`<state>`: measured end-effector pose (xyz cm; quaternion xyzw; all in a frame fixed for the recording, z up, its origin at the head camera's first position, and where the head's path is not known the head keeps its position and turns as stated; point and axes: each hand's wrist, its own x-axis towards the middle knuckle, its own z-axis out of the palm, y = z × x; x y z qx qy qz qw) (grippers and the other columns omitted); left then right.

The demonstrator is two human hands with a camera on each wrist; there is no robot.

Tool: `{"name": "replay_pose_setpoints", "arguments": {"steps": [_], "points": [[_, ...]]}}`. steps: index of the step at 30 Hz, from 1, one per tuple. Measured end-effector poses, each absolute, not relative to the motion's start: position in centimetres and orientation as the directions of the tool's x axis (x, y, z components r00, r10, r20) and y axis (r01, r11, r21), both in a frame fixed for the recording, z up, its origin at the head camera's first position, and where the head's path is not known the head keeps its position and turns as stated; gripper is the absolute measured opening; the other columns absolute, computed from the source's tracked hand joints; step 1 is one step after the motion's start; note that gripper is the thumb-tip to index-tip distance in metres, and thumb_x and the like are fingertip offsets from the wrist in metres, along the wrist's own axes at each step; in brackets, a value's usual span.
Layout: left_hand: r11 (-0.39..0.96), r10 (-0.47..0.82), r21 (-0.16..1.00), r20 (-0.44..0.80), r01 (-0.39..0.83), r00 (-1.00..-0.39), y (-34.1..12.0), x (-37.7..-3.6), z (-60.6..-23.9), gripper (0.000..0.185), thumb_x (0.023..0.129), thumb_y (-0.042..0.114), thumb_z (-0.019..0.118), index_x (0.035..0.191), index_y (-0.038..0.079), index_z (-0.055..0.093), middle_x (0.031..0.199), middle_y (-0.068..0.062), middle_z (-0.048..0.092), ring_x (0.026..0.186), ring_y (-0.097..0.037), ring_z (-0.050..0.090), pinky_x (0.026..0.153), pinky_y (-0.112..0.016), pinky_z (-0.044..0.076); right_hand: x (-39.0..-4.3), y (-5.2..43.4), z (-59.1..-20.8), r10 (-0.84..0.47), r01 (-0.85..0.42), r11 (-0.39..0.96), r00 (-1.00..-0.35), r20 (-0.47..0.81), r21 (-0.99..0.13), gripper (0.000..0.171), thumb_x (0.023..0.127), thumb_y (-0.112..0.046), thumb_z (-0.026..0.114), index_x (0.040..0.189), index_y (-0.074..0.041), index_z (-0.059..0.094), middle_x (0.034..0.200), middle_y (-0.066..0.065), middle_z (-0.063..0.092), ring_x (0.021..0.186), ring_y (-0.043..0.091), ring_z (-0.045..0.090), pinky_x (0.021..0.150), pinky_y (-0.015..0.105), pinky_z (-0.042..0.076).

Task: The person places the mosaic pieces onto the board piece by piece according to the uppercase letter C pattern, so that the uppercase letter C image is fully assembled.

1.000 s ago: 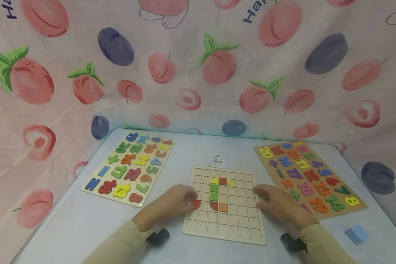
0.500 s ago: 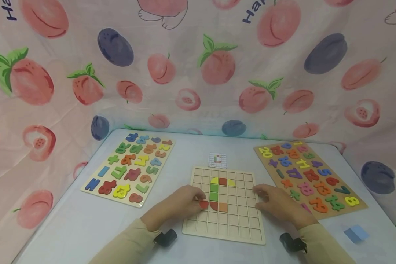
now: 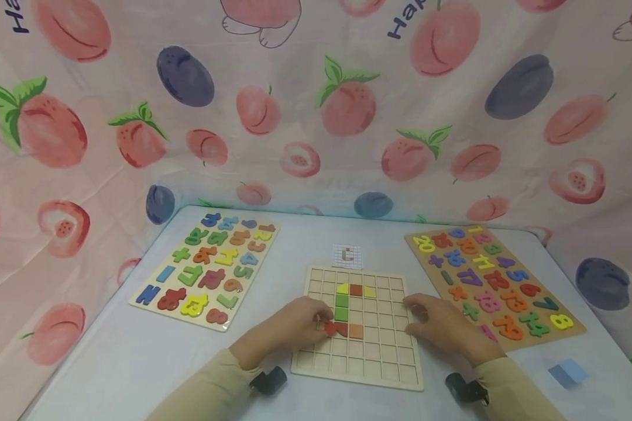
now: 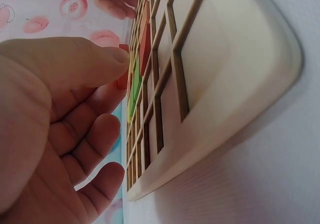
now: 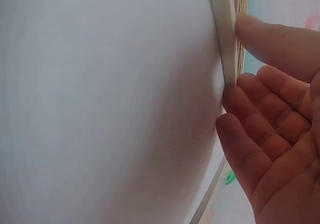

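The left hand (image 3: 284, 328) is pinching a red piece (image 3: 330, 328) over the grid board (image 3: 358, 362); the right hand (image 3: 442, 327), fingers relaxed, is touching the board's far edge.

number boards (image 3: 207, 266) flanking grid board (image 3: 379, 356), bare table (image 3: 137, 356) in front

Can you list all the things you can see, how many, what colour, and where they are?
grid board: one, pale wood, table middle
tiles in the grid: several; yellow, red, green, orange
red piece: one, pinched over the grid
pattern card: one, white, behind the grid
number boards: two, many-coloured, left and right
blue paper: one, right front
table: one, pale blue
fruit-print cloth: behind
left hand: pinches the red piece
right hand: at the grid's right edge
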<state>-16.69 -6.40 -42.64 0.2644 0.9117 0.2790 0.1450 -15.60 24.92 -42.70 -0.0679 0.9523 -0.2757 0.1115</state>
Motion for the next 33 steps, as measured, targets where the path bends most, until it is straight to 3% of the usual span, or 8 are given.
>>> {"name": "replay_pose_setpoints", "arguments": {"steps": [19,33], "points": [[0.701,0.560,0.593,-0.115,0.396,-0.820,-5.9,-16.8,-42.7,0.027,0.089,0.023,0.078,0.112,0.012,0.072,0.097,0.010,0.063,0.089,-0.008,0.054,0.084,-0.027,0.050,-15.9,24.6,-43.0,-0.177,-0.070,0.857,-0.971,-0.164,-0.510,0.050,0.085,-0.022,0.079,0.130,-0.008,0.062,0.132,0.014,0.062,0.122,0.036,0.057,0.099,0.055,0.045],[0.660,0.610,0.604,-0.082,0.448,-0.788,-4.1,-17.6,-43.3,0.028,0.090,0.025,0.076,0.116,0.013,0.072,0.102,0.012,0.066,0.095,-0.005,0.057,0.088,-0.025,0.050,-16.2,24.3,-42.9,-0.175,-0.066,0.857,-0.970,-0.169,-0.511,0.050,0.085,-0.021,0.079,0.131,-0.009,0.062,0.130,0.013,0.063,0.121,0.035,0.057,0.098,0.054,0.046]]}}
